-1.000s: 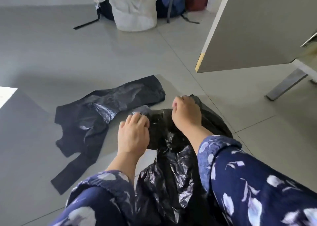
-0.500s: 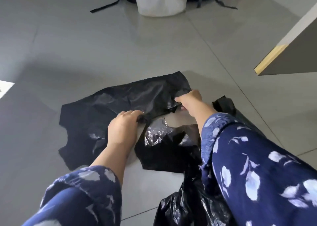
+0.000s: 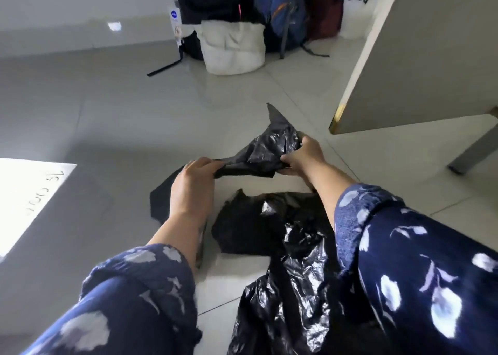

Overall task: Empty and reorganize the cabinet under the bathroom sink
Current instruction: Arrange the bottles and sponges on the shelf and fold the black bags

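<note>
Left hand point(image 3: 192, 185) fingers curled, pinching one end of black plastic bag point(image 3: 265, 150). Right hand point(image 3: 303, 155) fingers curled round other end of same bag. Bag lifted, stretched between both hands, one corner pointing up beyond right fingers. Below hands, more black bags point(image 3: 269, 228) lie crumpled on grey tiled floor point(image 3: 121, 117). Right of right fingers, cabinet door point(image 3: 420, 58). Far beyond fingers, white sack point(image 3: 233, 48), backpacks point(image 3: 280, 12).

A black plastic bag point(image 3: 265, 150), thin and crinkled, is held up off the floor point(image 3: 134, 128) mid-scene, bunched, with one corner pointing up at the far end. A second black bag point(image 3: 285, 247), glossy and crumpled, lies on the floor nearer, spreading toward the near edge. Cabinet door point(image 3: 420, 58) stands far right.
</note>
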{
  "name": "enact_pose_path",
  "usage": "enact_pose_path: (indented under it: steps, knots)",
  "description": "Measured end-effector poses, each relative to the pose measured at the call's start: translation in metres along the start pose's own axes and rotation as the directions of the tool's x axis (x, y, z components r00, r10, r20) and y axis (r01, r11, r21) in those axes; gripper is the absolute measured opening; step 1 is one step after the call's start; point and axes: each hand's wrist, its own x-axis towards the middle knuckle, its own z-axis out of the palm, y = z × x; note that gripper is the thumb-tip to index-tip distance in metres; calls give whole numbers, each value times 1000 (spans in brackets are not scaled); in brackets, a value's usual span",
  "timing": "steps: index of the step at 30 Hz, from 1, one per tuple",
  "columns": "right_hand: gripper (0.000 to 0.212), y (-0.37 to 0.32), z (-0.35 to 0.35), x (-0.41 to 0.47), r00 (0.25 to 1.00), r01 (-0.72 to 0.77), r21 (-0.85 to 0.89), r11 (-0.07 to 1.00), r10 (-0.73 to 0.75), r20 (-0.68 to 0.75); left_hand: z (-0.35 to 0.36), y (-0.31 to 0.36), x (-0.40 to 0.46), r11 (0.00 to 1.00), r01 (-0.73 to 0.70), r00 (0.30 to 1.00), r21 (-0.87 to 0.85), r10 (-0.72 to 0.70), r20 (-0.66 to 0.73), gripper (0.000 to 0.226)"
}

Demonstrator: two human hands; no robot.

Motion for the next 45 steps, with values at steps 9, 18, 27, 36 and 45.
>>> enact_pose_path:
  steps: [9, 18, 27, 36, 45]
  knots:
    - [28, -70, -90, -106, 928, 342, -167, 925, -360, -96, -75, 125, 2, 992, -89, 996, -92, 91, 20, 32]
    - [32, -47, -101, -174, 891, 430, -402, 808, -452, 42, -72, 205, 15, 838, 343, 896, -424, -157, 414, 73]
    - [51, -19, -85, -122, 972, -235, 213, 948, 230, 51, -44, 157, 12, 764, 483, 841, -428, -270, 468, 58]
    - [24, -23, -50, -112, 879, -329, -314, 891, 410, 243, -61, 128, 10, 874, 462, 830, -150, -366, 422, 23]
    - [54, -79, -51, -127, 971, 239, -171, 956, -240, 17, -106, 136, 18, 918, 293, 956, -267, -282, 82, 41]
